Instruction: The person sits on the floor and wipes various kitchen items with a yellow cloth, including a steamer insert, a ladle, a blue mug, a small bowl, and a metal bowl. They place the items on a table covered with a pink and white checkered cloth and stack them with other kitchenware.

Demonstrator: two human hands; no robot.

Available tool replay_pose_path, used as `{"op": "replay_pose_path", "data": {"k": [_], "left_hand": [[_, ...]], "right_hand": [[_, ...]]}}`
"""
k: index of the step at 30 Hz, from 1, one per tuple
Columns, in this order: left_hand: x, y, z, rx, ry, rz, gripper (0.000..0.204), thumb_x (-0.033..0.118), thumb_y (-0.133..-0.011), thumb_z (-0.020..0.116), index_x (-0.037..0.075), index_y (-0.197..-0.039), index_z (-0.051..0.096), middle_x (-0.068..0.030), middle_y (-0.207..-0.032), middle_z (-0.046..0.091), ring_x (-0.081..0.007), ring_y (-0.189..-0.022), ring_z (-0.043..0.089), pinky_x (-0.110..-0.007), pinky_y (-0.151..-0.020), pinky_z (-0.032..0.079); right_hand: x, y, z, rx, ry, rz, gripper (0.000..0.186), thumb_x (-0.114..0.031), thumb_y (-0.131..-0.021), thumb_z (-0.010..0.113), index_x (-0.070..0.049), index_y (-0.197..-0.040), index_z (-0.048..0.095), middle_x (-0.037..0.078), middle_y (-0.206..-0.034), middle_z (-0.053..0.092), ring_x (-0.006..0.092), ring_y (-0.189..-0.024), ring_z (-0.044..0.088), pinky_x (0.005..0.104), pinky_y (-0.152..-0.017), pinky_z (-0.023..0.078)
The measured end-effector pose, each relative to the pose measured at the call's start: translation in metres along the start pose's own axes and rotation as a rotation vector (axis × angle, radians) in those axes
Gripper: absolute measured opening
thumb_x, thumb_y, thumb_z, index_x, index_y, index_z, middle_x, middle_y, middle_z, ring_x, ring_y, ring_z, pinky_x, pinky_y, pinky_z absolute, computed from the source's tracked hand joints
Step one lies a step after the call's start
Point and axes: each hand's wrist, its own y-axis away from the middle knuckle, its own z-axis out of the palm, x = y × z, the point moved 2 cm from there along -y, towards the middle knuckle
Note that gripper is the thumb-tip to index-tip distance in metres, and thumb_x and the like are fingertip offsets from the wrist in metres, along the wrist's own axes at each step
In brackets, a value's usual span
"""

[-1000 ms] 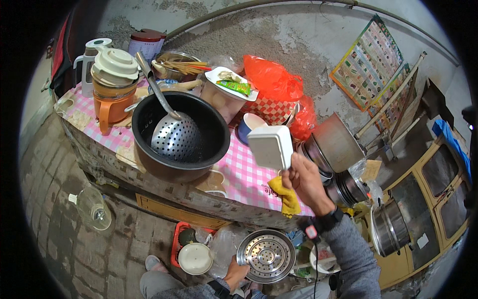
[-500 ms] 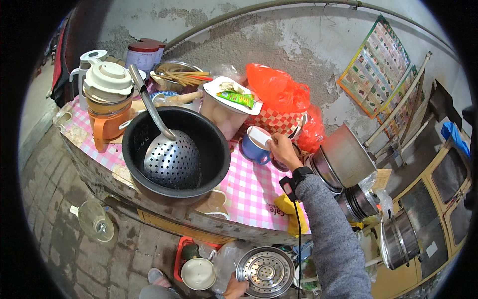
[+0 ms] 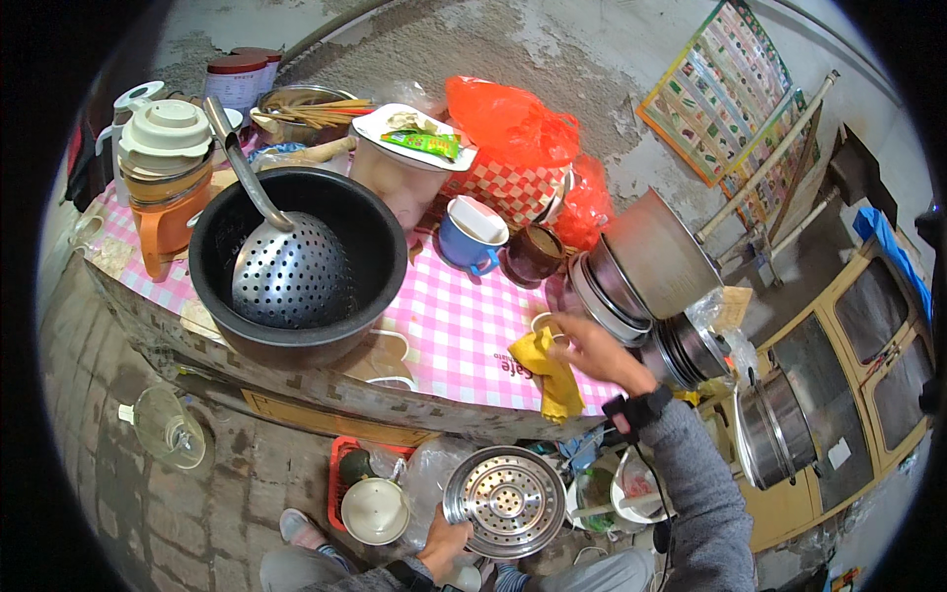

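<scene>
In the head view, we are seeing the perforated metal steamer tray (image 3: 508, 501) at six o'clock, in front of the surface (image 3: 449, 335). The left hand (image 3: 445, 536) is holding it, its fingers closing on the rim at the tray's eight o'clock side. At five o'clock, the yellow cloth (image 3: 548, 380) is lying close to the front edge of the surface. The right hand (image 3: 604, 357) is reaching over it from four o'clock; its fingers are stretching forward around the cloth's upper end, but because of blur we cannot tell if they are gripping it.

The blue mug (image 3: 472, 240) is standing near the centre, with a white box (image 3: 478, 219) sitting in its mouth. At nine o'clock, the dark pot (image 3: 296, 340) is carrying a perforated ladle (image 3: 293, 271).

About handling, we are judging the tray to be stiff and rather light, perhaps slippery if wet; its rim is offering the safest hold, best at two opposite sides. The cloth we are supposing soft, light and not fragile; its bunched upper end is looking easy for pinching.
</scene>
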Motion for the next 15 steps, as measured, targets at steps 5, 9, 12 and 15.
{"op": "replay_pose_path", "data": {"k": [5, 9, 12, 15], "left_hand": [[0.001, 0.01, -0.003, 0.066, 0.004, 0.042, 0.059, -0.003, -0.068, 0.055, 0.007, -0.124, 0.041, -0.0106, -0.096, 0.058, -0.023, -0.081, 0.062, -0.036, -0.057, 0.053], [-0.003, 0.006, -0.005, 0.07, -0.055, 0.043, 0.058, -0.002, -0.068, 0.056, 0.008, -0.123, 0.041, -0.0101, -0.096, 0.058, -0.0224, -0.077, 0.06, -0.036, -0.056, 0.053], [-0.004, 0.002, -0.004, 0.068, -0.028, 0.02, 0.057, 0.0, -0.069, 0.057, 0.009, -0.124, 0.04, -0.0098, -0.096, 0.058, -0.0218, -0.076, 0.06, -0.036, -0.055, 0.053], [-0.001, -0.001, -0.003, 0.027, -0.051, 0.002, 0.058, 0.002, -0.072, 0.056, 0.01, -0.126, 0.038, -0.0093, -0.096, 0.058, -0.0213, -0.076, 0.06, -0.037, -0.053, 0.053]], "right_hand": [[0.008, 0.046, 0.046, 0.006, 0.079, 0.058, 0.05, -0.032, -0.086, 0.063, -0.005, -0.127, 0.05, 0.029, -0.11, 0.053, 0.0442, -0.09, 0.06, 0.0451, -0.082, 0.049], [0.022, 0.01, 0.058, 0.095, 0.159, 0.067, 0.033, -0.025, -0.087, 0.061, -0.001, -0.108, 0.058, 0.029, -0.108, 0.055, 0.0449, -0.088, 0.06, 0.0487, -0.077, 0.05], [0.033, -0.037, 0.062, 0.147, 0.208, 0.147, 0.028, -0.023, -0.087, 0.059, 0.001, -0.099, 0.061, 0.029, -0.104, 0.057, 0.0456, -0.088, 0.06, 0.0505, -0.077, 0.05], [0.039, -0.089, 0.063, 0.14, 0.203, 0.267, 0.031, -0.024, -0.088, 0.055, 0.0, -0.108, 0.057, 0.028, -0.104, 0.059, 0.0454, -0.094, 0.06, 0.0502, -0.081, 0.049]]}}
